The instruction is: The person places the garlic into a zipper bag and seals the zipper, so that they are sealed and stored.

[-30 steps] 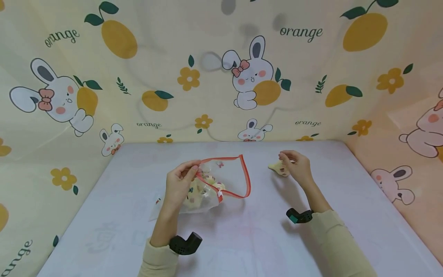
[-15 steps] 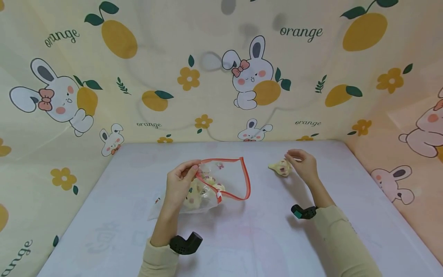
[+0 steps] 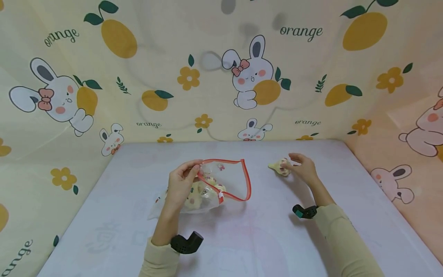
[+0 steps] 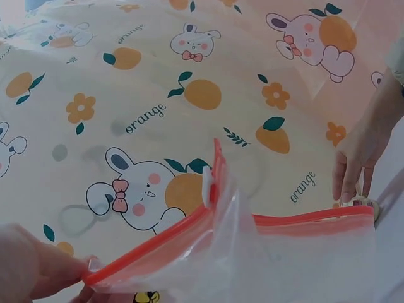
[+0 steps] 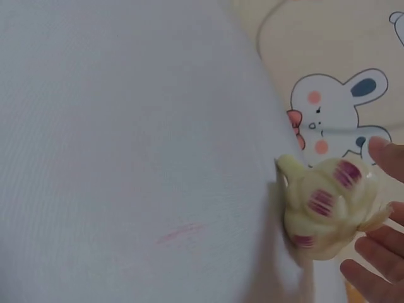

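A garlic bulb [image 3: 281,167], cream with purple patches [image 5: 320,202], lies on the table right of the bag. My right hand [image 3: 304,168] is just at its right side, fingers parted; in the right wrist view the fingers [image 5: 379,252] spread beside the bulb and do not wrap it. Thumb and fingers of my left hand [image 3: 181,182] pinch the red-edged rim of a clear zip bag [image 3: 232,177], whose mouth stands wide. Pale items [image 3: 194,197] lie inside it, partly hidden by the hand. The left wrist view shows the pinched red rim [image 4: 151,246].
The white table [image 3: 256,238] reaches back to a cloth wall [image 3: 207,96] printed with rabbits and oranges. Black wrist cameras sit on the left wrist [image 3: 187,242] and the right wrist [image 3: 304,211].
My right hand has moved a little to the right, off the top of the bulb, and its fingers have spread. The bulb stays in place. The left hand and bag have barely shifted.
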`<state>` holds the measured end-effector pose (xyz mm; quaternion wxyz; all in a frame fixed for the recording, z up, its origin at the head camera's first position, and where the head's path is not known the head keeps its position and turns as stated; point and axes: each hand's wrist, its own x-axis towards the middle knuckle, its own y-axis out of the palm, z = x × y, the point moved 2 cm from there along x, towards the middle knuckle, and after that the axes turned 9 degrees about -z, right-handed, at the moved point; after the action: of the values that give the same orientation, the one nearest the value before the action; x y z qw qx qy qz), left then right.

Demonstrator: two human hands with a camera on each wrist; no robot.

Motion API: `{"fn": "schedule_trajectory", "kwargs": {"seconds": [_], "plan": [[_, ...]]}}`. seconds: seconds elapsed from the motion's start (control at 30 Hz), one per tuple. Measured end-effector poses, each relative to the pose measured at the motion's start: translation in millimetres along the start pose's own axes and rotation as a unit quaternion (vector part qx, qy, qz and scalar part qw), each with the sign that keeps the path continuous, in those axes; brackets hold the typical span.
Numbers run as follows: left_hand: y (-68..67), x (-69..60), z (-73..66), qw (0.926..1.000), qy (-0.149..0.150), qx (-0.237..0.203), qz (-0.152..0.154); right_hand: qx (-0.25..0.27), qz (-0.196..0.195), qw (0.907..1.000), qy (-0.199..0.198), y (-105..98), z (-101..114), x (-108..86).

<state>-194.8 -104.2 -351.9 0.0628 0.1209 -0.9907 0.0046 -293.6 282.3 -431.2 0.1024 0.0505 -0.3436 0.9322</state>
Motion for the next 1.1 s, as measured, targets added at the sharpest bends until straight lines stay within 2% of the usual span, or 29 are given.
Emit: {"fn": "schedule_trajectory", "kwargs": {"seconds": [0.27, 0.4, 0.73, 1.1], "plan": [[1.5, -1.4, -0.4, 0.9994, -0.006, 0.031, 0.012, -0.001, 0.041, 0.9986, 0.034, 3, -6, 0.3], [1.3, -1.8, -0.8, 0.9987, 0.003, 0.045, 0.023, 0.008, 0.050, 0.9978, 0.042, 5, -7, -1.2], [2.3, -2.4, -0.5, 0.9976, 0.025, 0.042, 0.048, 0.024, 0.050, 0.9977, 0.039, 6, -5, -5.2], [2.0, -4.7, -2.1, 0.9944, 0.033, 0.080, 0.062, 0.021, 0.033, 0.9991, 0.019, 4, 2, -13.3]]}}
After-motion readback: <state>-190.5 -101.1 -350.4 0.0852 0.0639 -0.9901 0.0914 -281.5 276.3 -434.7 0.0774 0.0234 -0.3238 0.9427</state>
